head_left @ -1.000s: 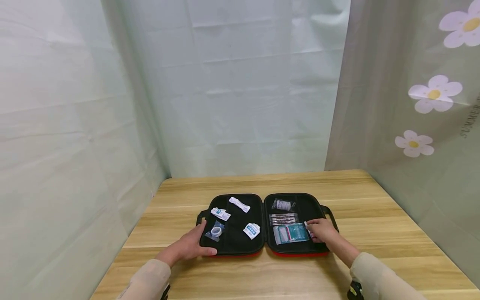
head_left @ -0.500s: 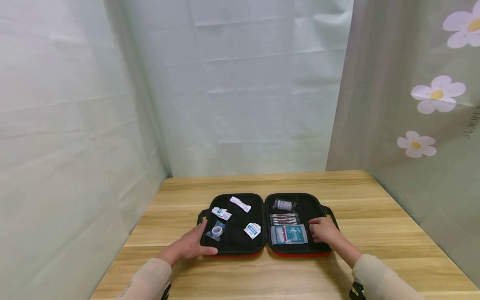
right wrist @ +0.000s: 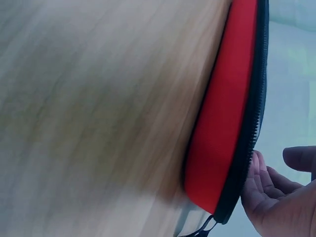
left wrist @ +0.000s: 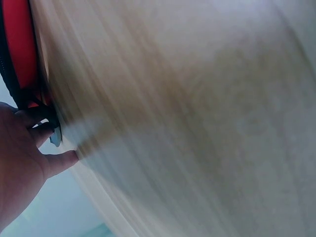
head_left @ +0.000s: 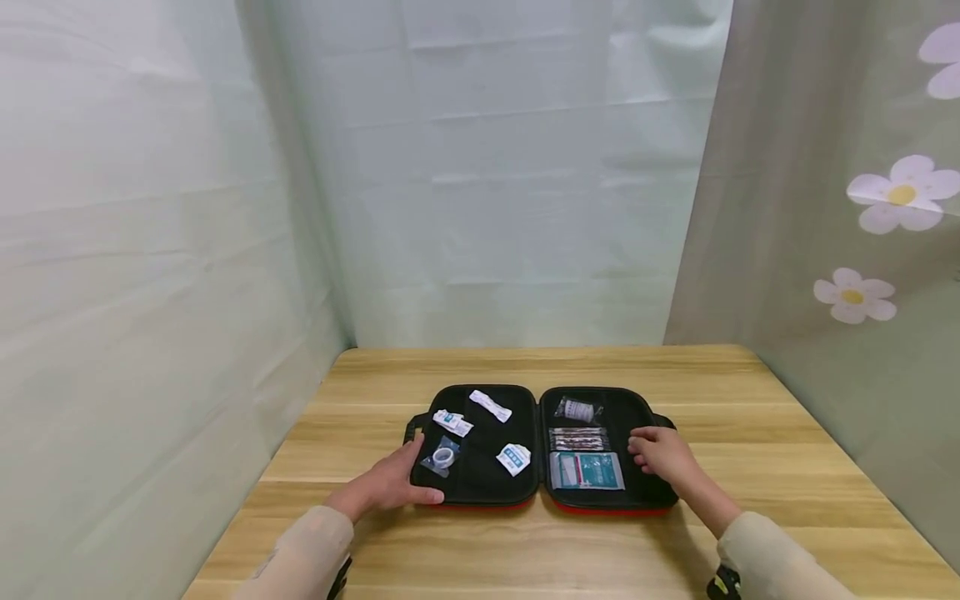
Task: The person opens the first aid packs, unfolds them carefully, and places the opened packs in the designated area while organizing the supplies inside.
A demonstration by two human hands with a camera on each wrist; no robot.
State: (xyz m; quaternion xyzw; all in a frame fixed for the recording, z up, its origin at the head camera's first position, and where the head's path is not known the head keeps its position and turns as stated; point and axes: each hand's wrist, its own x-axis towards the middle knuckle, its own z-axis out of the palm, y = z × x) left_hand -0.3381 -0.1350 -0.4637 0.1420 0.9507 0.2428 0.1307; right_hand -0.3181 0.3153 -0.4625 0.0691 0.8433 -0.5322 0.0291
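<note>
A first-aid case (head_left: 480, 479), black inside and red outside, lies unfolded flat on the wooden table. My left hand (head_left: 393, 479) rests on its left front corner, thumb along the front rim and fingers by the side handle; in the left wrist view that hand (left wrist: 19, 168) has its thumb stretched out. Over the right half's outer side is my right hand (head_left: 663, 457), fingers loosely bent and nothing visible in them. In the right wrist view, thumb and fingers of this hand (right wrist: 281, 202) stand apart, beside the zipped rim. A teal packet (head_left: 587, 471) lies just left of it.
Behind the teal packet lie thin wrapped strips (head_left: 579, 439) and a bagged bandage roll (head_left: 579, 410). The left half holds a bagged tape roll (head_left: 443, 457), white-and-blue packets (head_left: 453, 422), a white strip (head_left: 491, 406) and another white packet (head_left: 514, 458). Curtains surround the table (head_left: 525, 550).
My right fingers have come off the teal packet's right end and moved a little right. The packet, slanted before, now lies straight. My left hand stays on the case; the head view has turned slightly.
</note>
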